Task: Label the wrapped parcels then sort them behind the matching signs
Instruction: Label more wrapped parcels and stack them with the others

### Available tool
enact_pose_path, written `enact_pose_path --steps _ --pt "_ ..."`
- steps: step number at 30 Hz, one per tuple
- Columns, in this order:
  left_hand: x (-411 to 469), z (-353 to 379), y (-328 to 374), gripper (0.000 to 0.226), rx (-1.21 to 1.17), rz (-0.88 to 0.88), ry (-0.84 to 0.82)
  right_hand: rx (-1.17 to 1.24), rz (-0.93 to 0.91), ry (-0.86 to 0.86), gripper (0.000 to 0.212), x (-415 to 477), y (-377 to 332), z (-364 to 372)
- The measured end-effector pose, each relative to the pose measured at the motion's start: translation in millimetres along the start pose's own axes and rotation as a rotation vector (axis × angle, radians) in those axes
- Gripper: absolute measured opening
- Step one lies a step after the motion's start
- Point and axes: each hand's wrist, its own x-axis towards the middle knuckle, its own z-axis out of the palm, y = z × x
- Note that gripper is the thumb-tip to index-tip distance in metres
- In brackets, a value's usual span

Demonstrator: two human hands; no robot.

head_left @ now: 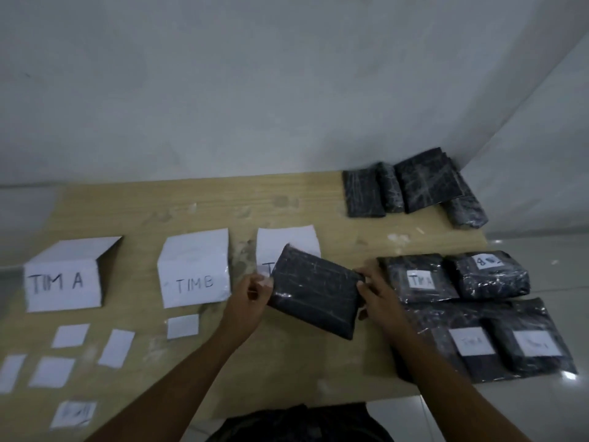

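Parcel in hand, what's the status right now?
Both hands, left and right, grip the unlabeled parcel. It partly hides the third sign. Nothing blocking.

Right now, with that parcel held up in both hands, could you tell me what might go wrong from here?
1. The held parcel covers most of the third sign; lowering it could knock the sign flat.
2. No label shows on its visible face, so it might get sorted unlabelled.
3. The left hand also seems to pinch a small white slip against the parcel's edge, while the right hand grips only a corner; the slip may drop or stick crooked.
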Motion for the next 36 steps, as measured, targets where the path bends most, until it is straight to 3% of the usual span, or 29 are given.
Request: enact_pose_path --steps 5,12,16,25,29,34,36 --pt "-34 -49 -66 0.017 0.042 -0.058 -0.142 -0.045 0.075 -0.041 0.022 -40 20 65" --pt "-53 -95 -127 0.022 0.216 -0.162 -0.305 -0.187 0.182 0.086 0.034 -65 40 132" --pt "-56 -107 -146 0.028 0.26 -0.181 -0.387 -0.31 0.143 0.064 0.024 -66 32 151" --pt "-50 -109 -149 0.032 0.297 -0.156 -0.483 -0.471 0.176 0.071 0.027 -63 34 162" --pt "-40 -118 -143 0.03 0.382 -0.091 -0.366 -0.505 0.13 0.115 0.026 -66 33 167" --pt "-19 -130 -143 0.005 0.299 -0.009 -0.117 -0.645 -0.048 0.185 0.03 -69 17 182" --pt "-13 -134 -144 0.017 0.296 0.01 -0.044 -0.634 -0.125 0.096 0.029 -67 2 196"
